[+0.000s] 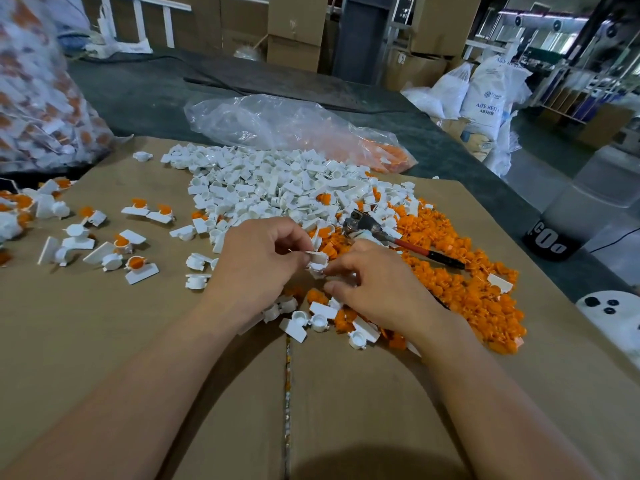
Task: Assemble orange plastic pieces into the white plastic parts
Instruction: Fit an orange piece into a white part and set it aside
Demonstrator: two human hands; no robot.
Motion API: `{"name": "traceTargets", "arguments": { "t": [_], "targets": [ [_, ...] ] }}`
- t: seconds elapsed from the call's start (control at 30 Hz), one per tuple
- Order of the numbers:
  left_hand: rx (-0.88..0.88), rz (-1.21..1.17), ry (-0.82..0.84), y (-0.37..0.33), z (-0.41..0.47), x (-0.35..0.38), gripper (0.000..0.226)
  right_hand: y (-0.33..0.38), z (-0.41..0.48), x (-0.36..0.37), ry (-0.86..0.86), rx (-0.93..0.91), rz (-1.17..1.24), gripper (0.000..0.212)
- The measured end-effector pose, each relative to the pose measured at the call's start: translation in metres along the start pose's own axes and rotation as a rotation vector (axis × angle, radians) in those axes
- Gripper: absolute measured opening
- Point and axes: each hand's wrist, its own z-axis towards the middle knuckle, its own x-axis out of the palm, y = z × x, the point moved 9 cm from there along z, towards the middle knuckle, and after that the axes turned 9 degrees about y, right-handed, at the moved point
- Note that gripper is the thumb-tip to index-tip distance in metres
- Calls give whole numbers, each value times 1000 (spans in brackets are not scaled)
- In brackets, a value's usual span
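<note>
Both hands meet over the middle of the cardboard-covered counter (104, 341). The left hand (256, 258) has curled fingers pinching a white part (318, 262). The right hand (375, 289) pinches the same part from the other side; whether it also holds an orange piece cannot be told. The pile of white parts (277, 181) lies just beyond the hands, and the orange pieces (467, 275) spread to the right. A red-handled tool (398, 239) rests on them, and finished pieces (136, 268) lie scattered to the left.
</note>
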Motion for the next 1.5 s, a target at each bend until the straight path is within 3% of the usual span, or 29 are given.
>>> {"name": "traceTargets", "arguments": {
  "t": [0.27, 0.5, 0.67, 0.77, 0.87, 0.97, 1.2, 1.5],
  "targets": [
    [13, -34, -16, -2, -3, 1, 34, 2, 1, 1, 82, 56, -54, 24],
    [-8, -140, -18, 1, -3, 1, 29, 7, -3, 4, 47, 8, -92, 18],
    [-34, -178, 0, 4, -3, 3, 29, -5, -10, -20, -165, 22, 175, 10],
    [-8, -160, 32, 1, -4, 5, 30, -3, -17, -31, -283, -50, 419, 29],
    [1, -153, 28, -1, -5, 6, 30, 7, -21, -33, -323, -138, 507, 38],
    [-2, -173, -9, -1, -5, 3, 31, 7, -19, -27, -315, -124, 644, 34],
    [-30, -316, 6, -2, -6, 6, 22, 4, -19, -28, -370, -112, 684, 27],
    [-76, -378, -88, 7, -4, -1, 30, 12, -28, -37, -472, -174, 667, 30]
  ]
}}
